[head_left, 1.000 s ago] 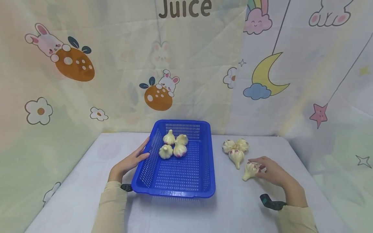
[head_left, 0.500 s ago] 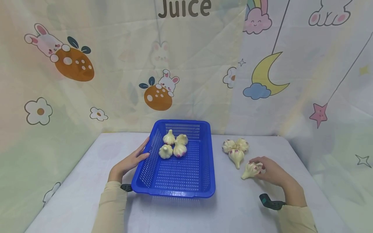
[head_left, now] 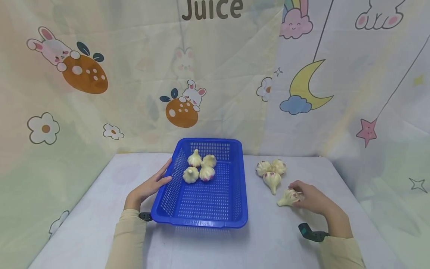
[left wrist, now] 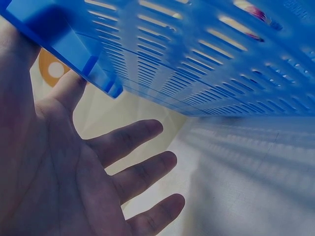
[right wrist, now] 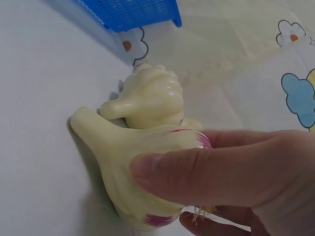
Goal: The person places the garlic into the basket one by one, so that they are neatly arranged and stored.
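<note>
My right hand [head_left: 314, 198] pinches a garlic bulb [head_left: 287, 198] at the table's right side, its stem pointing left. In the right wrist view the thumb lies across this bulb [right wrist: 142, 162], with the other fingers partly hidden behind it. My left hand [head_left: 147, 190] touches the left rim of a blue plastic basket [head_left: 215, 224] with thumb and forefinger. The left wrist view has the other three fingers [left wrist: 142, 177] spread straight below the rim, beside the slotted wall [left wrist: 162, 59]. Inside the basket, toward its back left, several garlic bulbs [head_left: 207, 172] sit together.
Behind the held bulb, three more garlic bulbs [head_left: 272, 181] cluster on the white table [head_left: 268, 239]. A printed cloth [head_left: 221, 93] hangs right behind the table's back edge. Dark wrist devices [head_left: 312, 233] are strapped at both sleeves.
My right hand has tightened its hold on the garlic bulb, which has shifted slightly left and tilted more onto its side. The left hand and basket look the same.
</note>
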A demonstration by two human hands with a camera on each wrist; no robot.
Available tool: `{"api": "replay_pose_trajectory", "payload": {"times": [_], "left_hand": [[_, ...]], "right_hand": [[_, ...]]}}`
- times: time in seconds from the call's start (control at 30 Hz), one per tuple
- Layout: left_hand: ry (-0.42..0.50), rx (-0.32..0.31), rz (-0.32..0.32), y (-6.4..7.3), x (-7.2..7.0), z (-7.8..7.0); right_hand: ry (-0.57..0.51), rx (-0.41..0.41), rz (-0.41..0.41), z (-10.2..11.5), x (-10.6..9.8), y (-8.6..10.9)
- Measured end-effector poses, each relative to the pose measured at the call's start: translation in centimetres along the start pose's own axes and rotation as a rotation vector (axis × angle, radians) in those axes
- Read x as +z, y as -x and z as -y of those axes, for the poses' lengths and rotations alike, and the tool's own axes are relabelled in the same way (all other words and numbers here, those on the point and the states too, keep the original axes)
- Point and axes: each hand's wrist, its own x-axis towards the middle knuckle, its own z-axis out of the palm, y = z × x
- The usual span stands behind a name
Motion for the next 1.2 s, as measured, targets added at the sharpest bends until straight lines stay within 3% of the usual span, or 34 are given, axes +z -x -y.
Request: {"api": "replay_pose_trajectory", "payload": {"times": [0.27, 0.6, 0.9, 1.2], "left_hand": [[-0.005, -0.004, -0.006, 0.0, 0.0, -0.1], [-0.012, -0.009, -0.005, 0.0, 0.0, 0.0], [-0.003, -0.012, -0.002, 0.1, 0.1, -0.1], [0.002, -0.001, 0.003, 0.1, 0.1, -0.2]], "right_hand": [[0.027, -0.050, -0.028, 0.2, 0.0, 0.2], [-0.036, 0.030, -0.001, 0.5, -0.5, 0.2], [-0.089, 0.015, -0.014, -0.4, -0.3, 0.0], [-0.077, 0.045, -0.049, -1.4, -0.1, -0.3]]}}
